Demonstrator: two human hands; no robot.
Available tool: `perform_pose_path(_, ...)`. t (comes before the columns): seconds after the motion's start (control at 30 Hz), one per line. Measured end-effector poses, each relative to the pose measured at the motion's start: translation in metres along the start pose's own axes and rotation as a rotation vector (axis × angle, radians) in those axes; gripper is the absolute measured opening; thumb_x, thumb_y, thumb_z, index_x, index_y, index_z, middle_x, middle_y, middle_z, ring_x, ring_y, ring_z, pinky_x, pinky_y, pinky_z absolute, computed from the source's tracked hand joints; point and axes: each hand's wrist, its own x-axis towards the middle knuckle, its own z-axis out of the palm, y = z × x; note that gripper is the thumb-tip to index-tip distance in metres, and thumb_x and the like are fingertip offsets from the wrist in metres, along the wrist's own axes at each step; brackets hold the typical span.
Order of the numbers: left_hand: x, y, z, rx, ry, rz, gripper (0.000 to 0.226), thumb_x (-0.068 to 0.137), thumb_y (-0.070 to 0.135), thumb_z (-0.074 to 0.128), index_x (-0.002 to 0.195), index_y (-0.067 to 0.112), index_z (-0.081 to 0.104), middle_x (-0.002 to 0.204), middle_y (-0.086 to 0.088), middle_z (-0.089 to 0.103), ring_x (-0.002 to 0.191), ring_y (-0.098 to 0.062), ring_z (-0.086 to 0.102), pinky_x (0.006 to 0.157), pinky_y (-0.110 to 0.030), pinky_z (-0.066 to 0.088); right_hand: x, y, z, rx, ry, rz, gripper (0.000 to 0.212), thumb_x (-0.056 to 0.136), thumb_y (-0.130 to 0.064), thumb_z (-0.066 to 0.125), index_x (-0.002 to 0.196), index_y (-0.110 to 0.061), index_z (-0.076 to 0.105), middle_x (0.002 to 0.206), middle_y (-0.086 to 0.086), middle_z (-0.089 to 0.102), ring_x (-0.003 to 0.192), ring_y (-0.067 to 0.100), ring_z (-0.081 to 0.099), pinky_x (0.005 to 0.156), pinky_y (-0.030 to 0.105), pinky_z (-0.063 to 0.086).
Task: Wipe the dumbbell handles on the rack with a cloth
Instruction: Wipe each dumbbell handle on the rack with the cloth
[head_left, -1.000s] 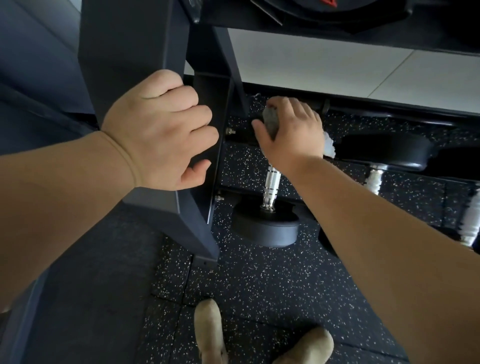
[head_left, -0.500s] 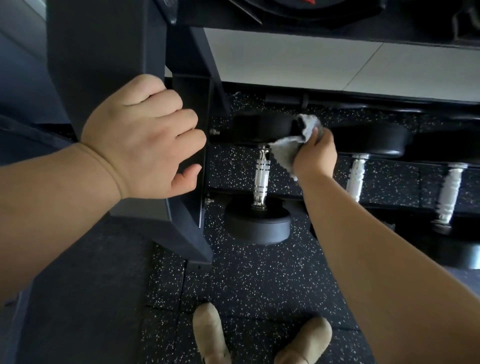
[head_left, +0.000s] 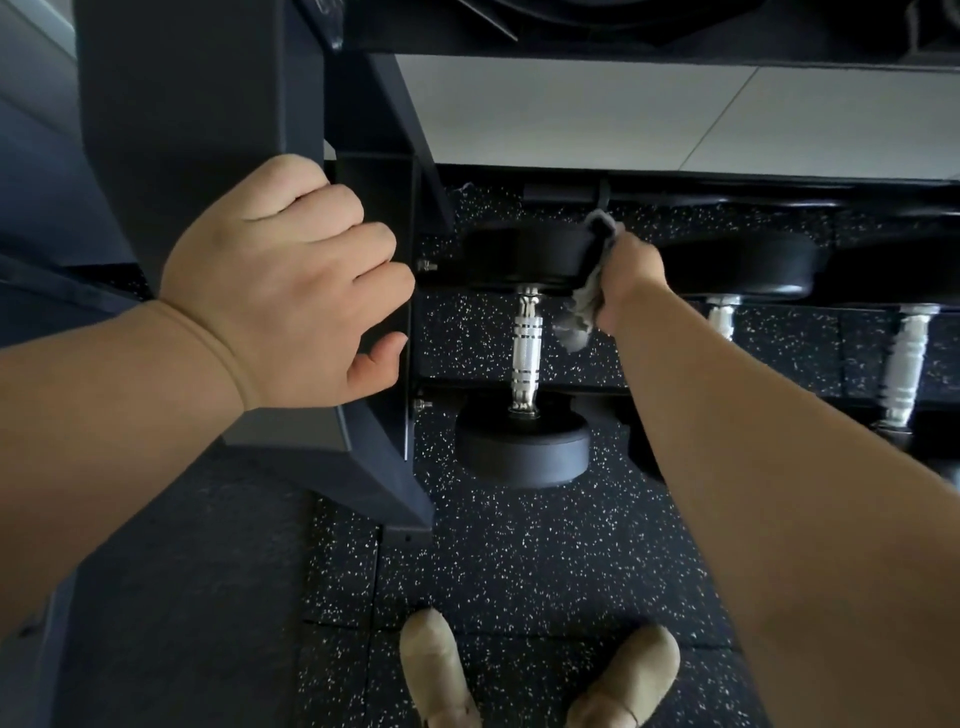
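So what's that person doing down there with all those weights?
A person is cleaning dumbbells on a low rack. Their left hand grips the dark metal rack post for support. Their right hand holds a crumpled grey cloth up by the far black round end of the first dumbbell. The cloth is just beside the shiny silver ridged handle, not wrapped around it. More silver handles wait to the right.

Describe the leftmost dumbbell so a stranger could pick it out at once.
Find the dark rack upright on the left and look right of its foot, just above the speckled floor. The leftmost dumbbell lies there, one black head toward the viewer. Alone among its neighbours it adjoins the upright, a grey cloth hanging beside its silver handle.
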Motion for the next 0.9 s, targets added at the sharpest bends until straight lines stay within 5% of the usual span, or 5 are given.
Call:
perform_pose_path(0.33,-0.001,0.0,0.001,-0.01,0.003,-0.015,0.034,0.091,0.039,0.047,0.079,0.01,0.061,0.071,-0.007,0.052,0.072,-0.035,0.052,0.086,-0.049,0.04,-0.053,0.023,0.016,-0.414,-0.015,-0.918,0.046,0.105,-0.023,0.046,0.151,-0.019,0.042,0.143,-0.002,0.056,0.127,0.013,0.054,0.106,0.024,0.043)
perform_pose_path(0.53,-0.001,0.0,0.0,-0.015,-0.003,-0.019,0.036,0.093,0.039,0.044,0.079,0.009,0.059,0.071,-0.008,0.052,0.072,-0.035,0.052,0.086,-0.05,0.041,-0.028,0.005,-0.005,-0.445,0.022,-0.526,0.045,0.108,-0.057,0.025,0.117,-0.029,0.059,0.09,-0.008,0.068,0.087,0.012,0.068,0.076,0.037,0.058)
perform_pose_path(0.67,-0.001,0.0,0.0,-0.007,0.009,-0.023,0.035,0.093,0.038,0.045,0.078,0.009,0.058,0.071,-0.007,0.05,0.071,-0.035,0.051,0.085,-0.05,0.042,-0.043,0.008,-0.002,-0.468,-0.034,-0.703,0.043,0.111,-0.044,0.027,0.122,-0.022,0.062,0.111,0.002,0.071,0.103,0.019,0.067,0.089,0.04,0.055)
perform_pose_path(0.77,-0.001,0.0,-0.001,-0.009,0.001,-0.024,0.035,0.092,0.038,0.045,0.078,0.01,0.058,0.071,-0.007,0.05,0.071,-0.035,0.051,0.086,-0.049,0.042,-0.058,0.02,0.021,-0.7,-0.137,-1.024,0.049,0.111,-0.036,0.029,0.147,-0.013,0.054,0.151,0.013,0.054,0.152,0.037,0.032,0.126,0.052,0.022)
perform_pose_path(0.9,0.0,0.0,-0.002,-0.008,0.004,-0.023,0.034,0.092,0.038,0.045,0.077,0.01,0.058,0.07,-0.007,0.049,0.071,-0.034,0.051,0.086,-0.049,0.042,-0.05,0.016,0.045,-1.166,-0.04,-1.295,0.051,0.105,-0.045,0.043,0.148,-0.022,0.055,0.152,-0.005,0.055,0.155,0.037,0.025,0.127,0.054,0.004)
